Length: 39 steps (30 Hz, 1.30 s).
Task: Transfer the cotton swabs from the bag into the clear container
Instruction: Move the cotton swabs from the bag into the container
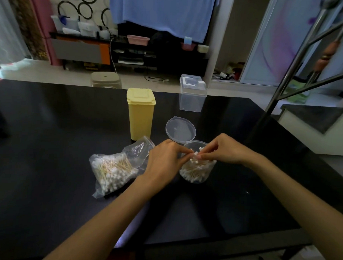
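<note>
- The clear container (197, 169) is a small round tub of see-through plastic standing upright on the black table (49, 145); its mouth lies directly under the fingertips of both hands.
- Through its wall a packed bundle of cotton swabs (193, 170) shows: pale wooden sticks with white tips, crossing at loose angles, with a cluster of white heads rising above the rim.
- The left hand (165, 160) is curled, fingertips pinched together over the near-left part of the rim, touching the raised swab heads; whether it actually grips any I cannot tell.
- The right hand (222, 149) reaches in from the other side, thumb and forefinger closed on the tips of a few swabs at the container's mouth, the other fingers folded.
- The two sets of fingertips nearly meet above the tub.
- The bag (115, 166) lies just left of the left hand, a crinkled transparent pouch on its side with its open, empty end bunched up toward that hand's knuckles.
- More swabs fill the bag's far half, sticks fanned and white tips massed along the lower edge.
- Just beyond the hands lies a round clear lid (180, 130), apparently joined to the container's far rim.
- Farther beyond the left hand stands a yellow lidded box (140, 114).
</note>
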### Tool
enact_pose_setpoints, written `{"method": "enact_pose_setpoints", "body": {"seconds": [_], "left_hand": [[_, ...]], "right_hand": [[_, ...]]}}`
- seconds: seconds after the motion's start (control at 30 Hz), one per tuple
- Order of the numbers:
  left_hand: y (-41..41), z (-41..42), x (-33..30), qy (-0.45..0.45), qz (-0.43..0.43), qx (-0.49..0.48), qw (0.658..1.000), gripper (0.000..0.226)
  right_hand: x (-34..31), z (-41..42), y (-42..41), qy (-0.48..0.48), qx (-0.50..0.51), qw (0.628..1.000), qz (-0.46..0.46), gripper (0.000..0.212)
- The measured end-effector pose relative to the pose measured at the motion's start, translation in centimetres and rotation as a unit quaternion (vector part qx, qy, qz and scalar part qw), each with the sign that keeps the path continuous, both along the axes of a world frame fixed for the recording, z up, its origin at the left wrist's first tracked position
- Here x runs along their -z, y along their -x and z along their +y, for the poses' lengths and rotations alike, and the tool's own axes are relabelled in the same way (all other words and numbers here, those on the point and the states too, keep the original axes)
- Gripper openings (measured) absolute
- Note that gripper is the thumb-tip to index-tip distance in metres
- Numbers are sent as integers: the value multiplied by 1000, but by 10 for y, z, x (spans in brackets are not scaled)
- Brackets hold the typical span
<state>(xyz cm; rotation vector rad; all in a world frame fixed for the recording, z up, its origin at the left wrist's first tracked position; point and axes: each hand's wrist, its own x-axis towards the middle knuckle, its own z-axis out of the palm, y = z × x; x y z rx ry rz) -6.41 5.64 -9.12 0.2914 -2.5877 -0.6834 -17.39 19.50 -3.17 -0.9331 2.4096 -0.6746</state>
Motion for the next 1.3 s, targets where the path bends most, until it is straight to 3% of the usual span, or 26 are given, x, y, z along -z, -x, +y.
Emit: {"method": "enact_pose_setpoints", "body": {"seconds": [0.2, 0.37, 0.53, 0.63, 0.87, 1.1, 1.2, 1.3], "left_hand": [[-5, 0, 5, 12, 23, 47, 999, 31], [-5, 1, 9, 18, 24, 22, 999, 24], [-2, -3, 4, -61, -4, 57, 996, 24], [-8, -5, 8, -63, 2, 89, 994, 32], [-25, -6, 13, 113, -29, 129, 985, 60], [-27, -6, 20, 208, -1, 127, 970, 62], [-31, -3, 20, 143, -12, 138, 980, 69], [-34, -1, 17, -7, -1, 108, 994, 70]], "right_hand": [[-11, 14, -1, 56, 16, 998, -24, 5], [8, 19, -5, 53, 17, 998, 2, 13], [9, 25, -9, 114, 30, 993, 12, 11], [7, 36, -9, 139, 58, 988, 32, 13], [28, 51, -19, 160, 71, 978, 113, 19], [26, 26, -21, 161, 48, 978, 127, 22], [26, 15, -23, 85, 44, 988, 117, 21], [17, 11, -22, 53, 38, 994, 83, 20]]}}
